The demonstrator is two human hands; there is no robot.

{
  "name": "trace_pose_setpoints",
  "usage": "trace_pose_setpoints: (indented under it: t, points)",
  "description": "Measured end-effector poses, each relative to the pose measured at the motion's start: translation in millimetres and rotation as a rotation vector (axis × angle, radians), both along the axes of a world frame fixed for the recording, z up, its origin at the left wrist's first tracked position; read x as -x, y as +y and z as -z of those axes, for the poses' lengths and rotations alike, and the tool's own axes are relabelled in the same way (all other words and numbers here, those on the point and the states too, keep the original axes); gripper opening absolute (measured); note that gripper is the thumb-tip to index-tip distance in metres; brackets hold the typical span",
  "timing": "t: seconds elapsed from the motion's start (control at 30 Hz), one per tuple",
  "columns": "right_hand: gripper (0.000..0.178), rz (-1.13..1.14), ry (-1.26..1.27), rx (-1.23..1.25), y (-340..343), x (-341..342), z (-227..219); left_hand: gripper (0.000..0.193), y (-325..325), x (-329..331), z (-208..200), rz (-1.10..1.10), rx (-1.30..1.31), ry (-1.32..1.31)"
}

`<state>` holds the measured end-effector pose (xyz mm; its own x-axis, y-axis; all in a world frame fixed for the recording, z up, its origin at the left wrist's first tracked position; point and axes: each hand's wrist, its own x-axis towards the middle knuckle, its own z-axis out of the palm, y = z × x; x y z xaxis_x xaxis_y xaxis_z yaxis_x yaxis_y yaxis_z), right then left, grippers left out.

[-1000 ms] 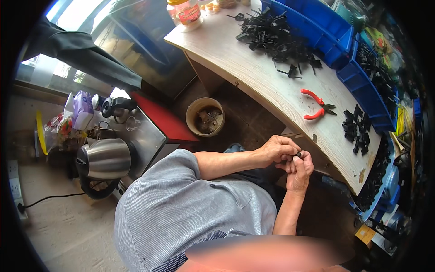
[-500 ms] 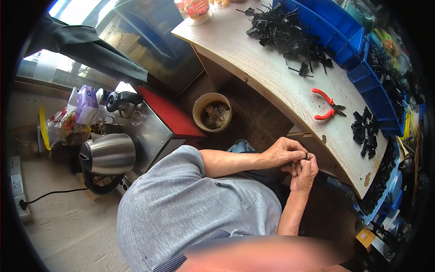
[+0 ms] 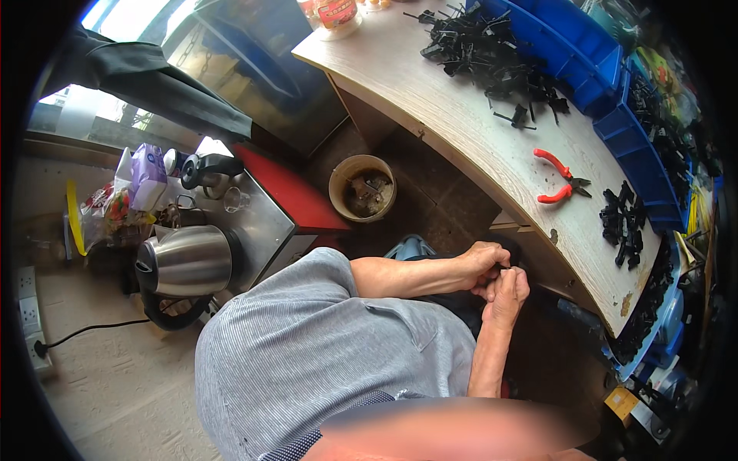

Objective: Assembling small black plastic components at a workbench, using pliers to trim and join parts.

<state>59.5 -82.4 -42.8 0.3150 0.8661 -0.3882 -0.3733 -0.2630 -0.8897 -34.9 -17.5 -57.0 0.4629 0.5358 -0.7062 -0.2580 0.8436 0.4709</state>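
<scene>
My two hands meet just below the edge of the curved wooden workbench (image 3: 461,131), in front of my grey striped shirt. My left hand (image 3: 480,263) reaches in from the left, its fingers curled round a small black plastic part (image 3: 503,267). My right hand (image 3: 513,290) comes up from below and pinches the same part, touching the left hand. Most of the part is hidden by my fingers.
On the bench lie red-handled pliers (image 3: 557,177), a heap of black plastic parts (image 3: 484,50), a smaller heap (image 3: 624,223) and blue bins (image 3: 569,46). A round bin (image 3: 363,188) stands on the floor. At left are a steel kettle (image 3: 184,261) and a low metal table (image 3: 261,223).
My hands stay together on the small part with only slight finger shifts. The view has drifted, so the bench and the kettle sit a little lower and further right in the picture.
</scene>
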Motion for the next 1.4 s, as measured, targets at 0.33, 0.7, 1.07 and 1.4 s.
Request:
trace_pose_setpoints:
  t: [0.33,0.7,1.07,1.4]
  points:
    - [0.018,-0.051,0.023,0.022,3.3,-19.9,2.1,0.009,5.3,-0.9,1.2,0.081,-0.018,-0.080]
    - [0.020,0.048,0.087,-0.104,18.9,-54.9,-8.2,0.037,10.7,4.3,-20.1,0.227,-0.667,-0.231]
    - [0.021,-0.084,0.161,-0.097,68.8,-112.0,43.0,0.042,66.8,-43.5,42.3,0.299,-1.613,0.146]
    - [0.019,0.105,0.103,0.001,43.6,-156.2,58.8,0.038,42.7,-117.8,58.7,0.261,-1.819,0.353]
